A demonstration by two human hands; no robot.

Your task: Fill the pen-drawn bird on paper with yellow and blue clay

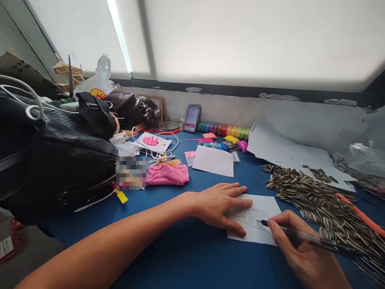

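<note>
A small sheet of white paper (264,202) lies on the blue table, bearing a line drawing of a fish with rows of scale marks. My left hand (221,206) rests flat across the sheet's left side, fingers spread. In my right hand (303,249) is a black pen (296,235), gripped near its tip, which points at the scales on the fish's body. Part of the drawing's right end is hidden behind the pen and fingers.
Striped sunflower seeds (309,196) are heaped at the right, beside larger white sheets (270,140). Behind lie a blank paper (213,160), coloured clay packets (231,139) and a propped phone (192,117). A pink cloth (168,174) and black bag (60,160) occupy the left.
</note>
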